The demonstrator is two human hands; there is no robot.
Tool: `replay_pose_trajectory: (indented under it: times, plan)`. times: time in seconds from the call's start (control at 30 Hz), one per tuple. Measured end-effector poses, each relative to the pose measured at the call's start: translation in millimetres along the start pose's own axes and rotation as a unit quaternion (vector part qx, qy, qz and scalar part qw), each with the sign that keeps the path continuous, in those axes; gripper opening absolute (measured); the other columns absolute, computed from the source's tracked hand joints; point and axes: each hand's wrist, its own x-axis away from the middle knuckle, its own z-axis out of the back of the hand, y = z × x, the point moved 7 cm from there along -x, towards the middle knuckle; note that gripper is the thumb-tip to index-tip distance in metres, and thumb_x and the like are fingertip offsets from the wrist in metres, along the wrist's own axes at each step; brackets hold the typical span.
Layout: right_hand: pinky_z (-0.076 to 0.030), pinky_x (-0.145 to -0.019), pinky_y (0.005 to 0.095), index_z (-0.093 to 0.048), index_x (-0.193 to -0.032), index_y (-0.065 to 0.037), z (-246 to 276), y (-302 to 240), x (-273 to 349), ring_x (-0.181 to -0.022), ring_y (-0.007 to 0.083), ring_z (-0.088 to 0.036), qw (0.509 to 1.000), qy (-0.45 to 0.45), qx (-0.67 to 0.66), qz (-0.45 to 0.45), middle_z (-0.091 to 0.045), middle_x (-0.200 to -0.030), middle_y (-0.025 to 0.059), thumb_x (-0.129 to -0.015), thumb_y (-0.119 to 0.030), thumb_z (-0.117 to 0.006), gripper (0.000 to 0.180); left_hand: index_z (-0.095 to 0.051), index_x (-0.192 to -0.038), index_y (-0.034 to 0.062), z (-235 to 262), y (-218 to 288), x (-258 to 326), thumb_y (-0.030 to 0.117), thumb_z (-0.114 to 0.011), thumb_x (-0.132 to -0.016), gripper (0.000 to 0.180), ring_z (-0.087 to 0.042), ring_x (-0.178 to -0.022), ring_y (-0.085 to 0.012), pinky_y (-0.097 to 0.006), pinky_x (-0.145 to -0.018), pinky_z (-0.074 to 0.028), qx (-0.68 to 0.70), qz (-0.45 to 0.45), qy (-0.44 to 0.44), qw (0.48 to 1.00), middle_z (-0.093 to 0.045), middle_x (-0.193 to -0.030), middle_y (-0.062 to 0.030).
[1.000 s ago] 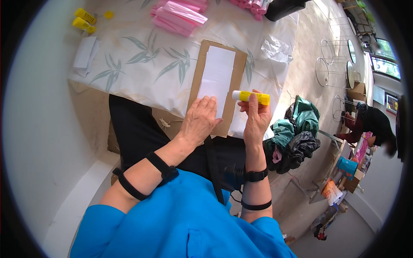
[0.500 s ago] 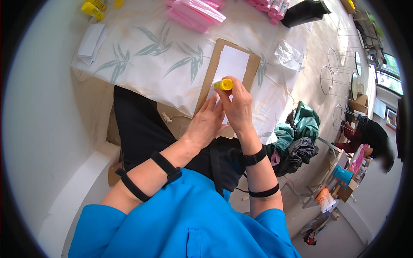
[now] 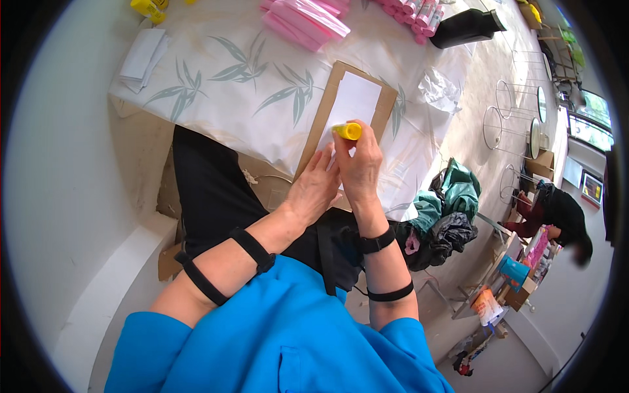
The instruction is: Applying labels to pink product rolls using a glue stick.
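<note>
My right hand [image 3: 362,164] is closed around a yellow glue stick [image 3: 352,131], held upright or nearly so over a white sheet of paper [image 3: 357,98]. Its lower end is hidden by my fingers, so contact with the paper cannot be made out. The paper lies on a brown cardboard piece [image 3: 325,109] near the table's front edge. Resting flat on the near part of the paper is my left hand [image 3: 313,185], fingers stretched out and close to my right hand.
On the patterned tablecloth [image 3: 216,111] lie folded white paper [image 3: 141,57], pink plastic bags [image 3: 304,25], pink rolls [image 3: 419,16], a black bottle [image 3: 466,28] and crumpled clear plastic [image 3: 439,90]. Green and black bags [image 3: 452,203] sit right of the table. Another person [image 3: 560,213] bends further right.
My right hand and the glue stick have shifted slightly, and the stick's angle has changed a little. My left hand stays on the paper. The whole view has moved slightly.
</note>
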Motion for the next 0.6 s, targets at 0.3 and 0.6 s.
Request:
replay_pose_trajectory:
  times: [0.3,0.6]
  plan:
    - [-0.053,-0.066,0.0326,-0.058,-0.108,0.001,35,31,7,-0.074,0.0261,-0.066,0.997,0.021,0.068,-0.027,-0.064,-0.095,0.0155,-0.086,-0.006,-0.072,0.027,-0.053,-0.134,0.0017,7,1,-1,0.031,-0.076,-0.077,0.067,-0.035,-0.138,-0.0335,-0.039,-0.114,-0.034,0.028,0.005,-0.025,0.999,-0.045,-0.140,-0.0140]
    - [-0.053,-0.065,0.0323,-0.059,-0.106,0.001,41,24,15,-0.069,0.0235,-0.065,0.998,0.054,0.002,-0.036,-0.064,-0.086,0.0130,-0.085,-0.005,-0.073,0.026,-0.052,-0.134,0.0018,4,0,-1,0.031,-0.075,-0.078,0.068,-0.036,-0.136,-0.0324,-0.037,-0.115,-0.033,0.013,0.006,-0.019,1.000,-0.044,-0.141,-0.0135]
